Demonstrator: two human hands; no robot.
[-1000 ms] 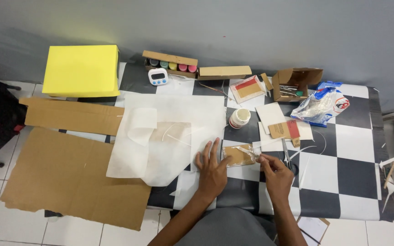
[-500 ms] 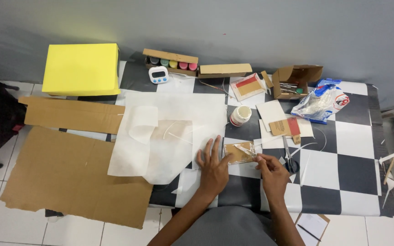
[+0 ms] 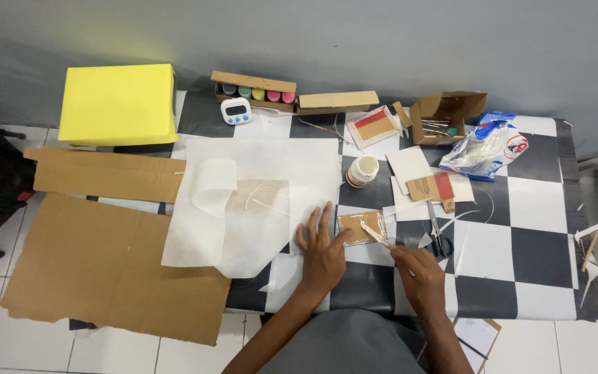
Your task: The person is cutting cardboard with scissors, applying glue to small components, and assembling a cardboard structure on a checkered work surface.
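Tabletop (image 3: 520, 228): stick (image 3: 375, 234) now across cardboard (image 3: 360, 226)

A makeshift craft corner on a white-tiled floor. A checkered table (image 3: 520, 228) against a grey wall holds paint pots (image 3: 254, 92), scissors (image 3: 439, 239), a glue jar (image 3: 363, 170) and cardboard sheets (image 3: 105, 270).

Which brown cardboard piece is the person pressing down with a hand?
The small cardboard rectangle on the checkered table, under the left hand fingertips. The big cardboard sheets lie far off to the side, untouched.
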